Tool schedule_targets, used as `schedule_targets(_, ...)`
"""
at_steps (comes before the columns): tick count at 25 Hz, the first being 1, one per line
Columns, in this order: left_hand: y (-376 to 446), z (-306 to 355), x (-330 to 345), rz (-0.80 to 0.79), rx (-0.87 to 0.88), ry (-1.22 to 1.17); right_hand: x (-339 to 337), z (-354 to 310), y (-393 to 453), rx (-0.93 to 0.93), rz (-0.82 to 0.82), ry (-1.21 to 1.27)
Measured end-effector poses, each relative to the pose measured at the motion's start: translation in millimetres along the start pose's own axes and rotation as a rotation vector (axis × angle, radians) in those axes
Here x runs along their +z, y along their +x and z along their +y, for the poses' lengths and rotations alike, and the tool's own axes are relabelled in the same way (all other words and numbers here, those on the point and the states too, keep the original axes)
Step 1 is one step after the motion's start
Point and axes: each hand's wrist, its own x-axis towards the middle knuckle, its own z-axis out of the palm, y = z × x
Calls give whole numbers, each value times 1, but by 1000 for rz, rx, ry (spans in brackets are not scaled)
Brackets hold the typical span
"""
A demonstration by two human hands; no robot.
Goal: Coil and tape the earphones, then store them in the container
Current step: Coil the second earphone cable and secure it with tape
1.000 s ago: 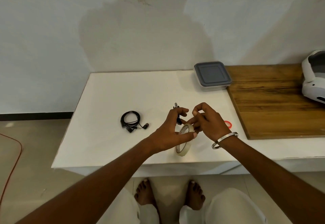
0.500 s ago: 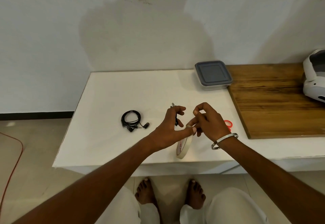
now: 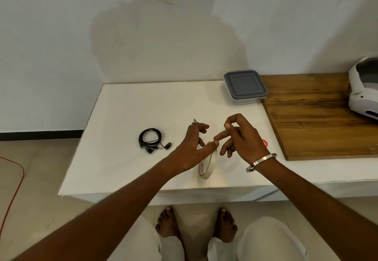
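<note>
White table [image 3: 126, 105] against pale wall. Coiled black earphones [image 3: 151, 140] lie on table, left of hands. Left hand [image 3: 191, 148] grips small dark item, thumb on upright tape roll [image 3: 206, 163]. Right hand [image 3: 240, 137] just beside, fingers loosely spread, holding nothing. Lidded grey container [image 3: 245, 86] far right, closed.

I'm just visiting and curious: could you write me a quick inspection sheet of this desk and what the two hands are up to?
Surface: white table, with a wooden board on its right part.
Job's things: coiled black earphones lying on the table; tape roll standing on edge; container, lid on, at the back.
Clutter: red ring, white device on the board.
Grips: left hand holds a small dark tool, thumb on the roll; right hand apart from the roll; any tape on it cannot be made out.
Cables: red cord on the floor.
Surroundings: pale wall, tiled floor.
</note>
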Motion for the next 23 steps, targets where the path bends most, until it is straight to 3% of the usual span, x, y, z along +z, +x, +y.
schedule_targets(7, 0, 7, 5, -21, -10, -58, 0, -5, 4, 53, 8, 73)
schedule_targets(12, 1, 17, 0, -14, 173, -25, 0, -5, 6, 71, -6, 46)
schedule_targets(18, 2, 24, 14, 136, 237, -5, 4, -5, 6, 88, -3, 7)
schedule_targets(23, 2, 22, 7, 91, 283, -6, 3, -8, 5, 127, -4, 29)
